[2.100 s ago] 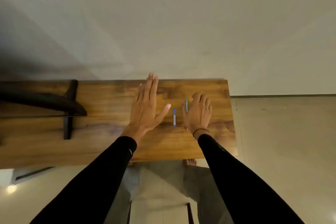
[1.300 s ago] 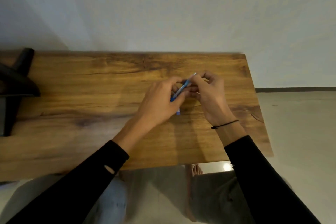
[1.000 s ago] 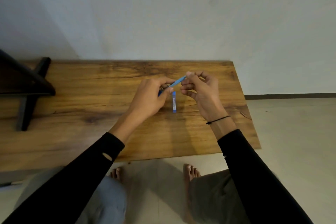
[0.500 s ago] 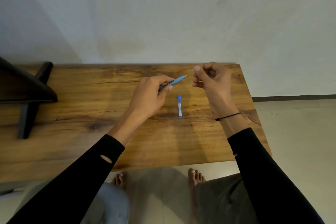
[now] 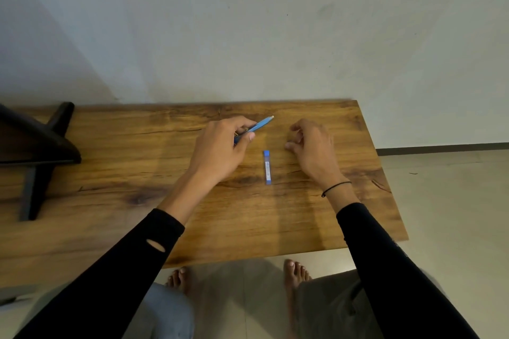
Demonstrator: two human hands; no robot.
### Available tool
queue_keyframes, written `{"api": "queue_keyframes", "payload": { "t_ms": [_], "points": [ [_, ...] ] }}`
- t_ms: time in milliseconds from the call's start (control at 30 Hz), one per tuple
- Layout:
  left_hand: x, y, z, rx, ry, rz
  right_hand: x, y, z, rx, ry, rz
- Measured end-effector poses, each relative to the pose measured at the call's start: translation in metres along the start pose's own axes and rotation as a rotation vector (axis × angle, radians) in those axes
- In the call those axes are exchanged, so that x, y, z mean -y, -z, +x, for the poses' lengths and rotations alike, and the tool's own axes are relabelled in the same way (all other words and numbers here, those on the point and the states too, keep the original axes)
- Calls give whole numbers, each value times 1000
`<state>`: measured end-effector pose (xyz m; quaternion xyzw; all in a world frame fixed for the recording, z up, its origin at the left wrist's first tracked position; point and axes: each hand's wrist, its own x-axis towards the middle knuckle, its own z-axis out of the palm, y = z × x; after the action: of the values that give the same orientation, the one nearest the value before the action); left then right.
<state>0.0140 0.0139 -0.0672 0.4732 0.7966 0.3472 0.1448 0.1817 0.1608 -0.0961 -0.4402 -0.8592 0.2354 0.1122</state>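
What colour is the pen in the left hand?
Blue pen, pale tip at its far end; head view.

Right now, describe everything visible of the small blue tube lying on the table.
The small blue tube is slim and straight, with blue ends and a paler middle bearing a white label, too small to read; it looks like plastic. It lies flat on the wooden table, lengthwise away from the person, between the left hand, which holds a blue pen, and the right hand. Neither hand touches it.
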Motion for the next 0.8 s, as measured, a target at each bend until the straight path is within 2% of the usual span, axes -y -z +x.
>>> {"api": "queue_keyframes", "payload": {
  "t_ms": [167, 267, 333, 533, 800],
  "points": [
    [2, 1, 1, 20, -13, 14, 4, 23, 9, -100, -7, 349],
    [1, 0, 2, 22, -22, 18, 12, 27, 8, 7, 2, 631],
    [-1, -1, 2, 19, -31, 26, 18, 25, 5, 69, 14, 728],
    [-5, 1, 0, 18, -64, 29, 21, 25, 2, 124, 13, 802],
    [-7, 0, 0, 24, -82, 41, 24, 25, 3, 115, -46, 854]
  ]
}}
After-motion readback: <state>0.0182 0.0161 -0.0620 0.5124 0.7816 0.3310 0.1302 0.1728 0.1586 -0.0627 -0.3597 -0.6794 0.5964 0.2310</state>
